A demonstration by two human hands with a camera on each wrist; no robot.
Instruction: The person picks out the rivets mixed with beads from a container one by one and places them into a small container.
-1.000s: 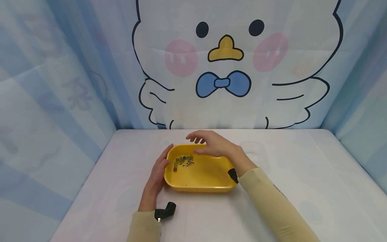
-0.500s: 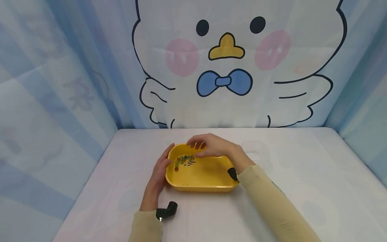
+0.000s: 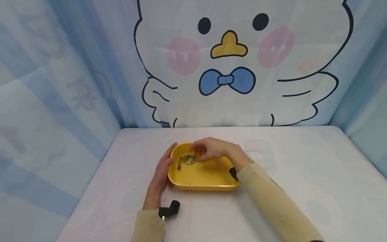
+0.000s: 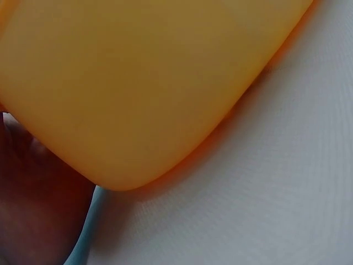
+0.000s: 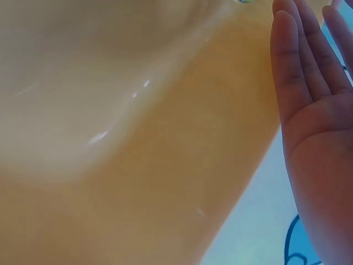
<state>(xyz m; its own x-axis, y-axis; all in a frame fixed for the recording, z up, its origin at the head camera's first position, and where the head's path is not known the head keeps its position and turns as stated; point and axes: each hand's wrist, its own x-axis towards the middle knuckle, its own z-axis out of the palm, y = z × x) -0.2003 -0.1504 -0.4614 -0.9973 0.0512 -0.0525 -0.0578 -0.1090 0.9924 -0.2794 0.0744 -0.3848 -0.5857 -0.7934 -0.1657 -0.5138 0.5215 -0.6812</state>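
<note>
A yellow tray stands on the table, and several glass marbles in green, orange and blue lie in its far left part. Beside them are small shiny silvery pieces, too small to make out. My left hand grips the tray's left end, thumb at the rim and fingers along the outer side. Over the tray reaches my right hand, fingertips pointing down right at the edge of the marbles. In the right wrist view, the fingers of that right hand look fairly straight, with nothing seen between them.
The white table extends around the tray on all sides. A curtain with a cartoon bird hangs behind it, and blue drapes close off both sides. Black wrist cameras sit on both wrists, the left one in front of the tray.
My right hand has come down from above the tray's far rim to the marbles, its fingers drawing closer together. My left hand stays on the tray. The view has shifted slightly.
</note>
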